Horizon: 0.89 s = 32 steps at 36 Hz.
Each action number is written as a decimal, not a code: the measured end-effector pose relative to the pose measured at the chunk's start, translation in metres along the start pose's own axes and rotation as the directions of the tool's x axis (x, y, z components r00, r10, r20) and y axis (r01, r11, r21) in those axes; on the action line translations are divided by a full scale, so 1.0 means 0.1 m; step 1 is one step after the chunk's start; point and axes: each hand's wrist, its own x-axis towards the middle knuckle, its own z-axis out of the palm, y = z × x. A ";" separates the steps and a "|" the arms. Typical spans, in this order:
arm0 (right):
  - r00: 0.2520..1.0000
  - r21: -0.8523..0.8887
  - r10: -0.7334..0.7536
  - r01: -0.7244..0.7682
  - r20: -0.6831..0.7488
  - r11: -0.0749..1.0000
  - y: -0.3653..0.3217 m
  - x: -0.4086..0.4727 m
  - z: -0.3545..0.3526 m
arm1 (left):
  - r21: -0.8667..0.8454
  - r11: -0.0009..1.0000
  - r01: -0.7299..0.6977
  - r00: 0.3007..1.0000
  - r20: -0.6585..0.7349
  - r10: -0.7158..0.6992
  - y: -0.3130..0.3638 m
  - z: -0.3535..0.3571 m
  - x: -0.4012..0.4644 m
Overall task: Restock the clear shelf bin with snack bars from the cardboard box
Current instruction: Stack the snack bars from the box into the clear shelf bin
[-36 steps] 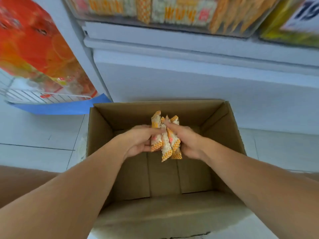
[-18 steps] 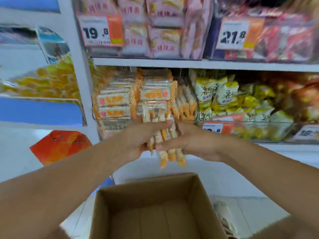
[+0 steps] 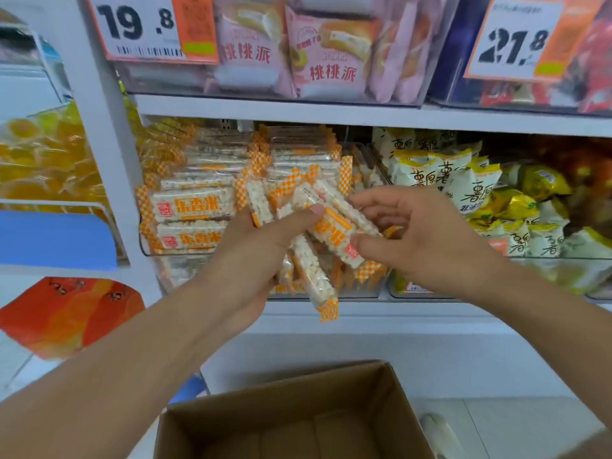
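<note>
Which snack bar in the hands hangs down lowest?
The plain bar under the left hand, its orange-checkered end pointing down. The others sit higher, like the orange-lettered bar the right hand pinches.

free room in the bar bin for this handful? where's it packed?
Packed: bin left and middle, bars stacked high up to the front wall. Likeliest gap: right end, beside the yellow bags, behind the right hand; only partly visible. Left hand grips the handful. Box floor shows bare.

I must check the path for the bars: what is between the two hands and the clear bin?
Nothing. In the head view the left hand and right hand hold the bars directly before the bin.
</note>
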 end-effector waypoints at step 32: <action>0.958 -0.576 -0.267 0.276 0.103 0.769 0.13 0.62 0.26 | 0.284 0.943 -0.173 0.948 -0.213 0.238 0.38 -0.65 0.16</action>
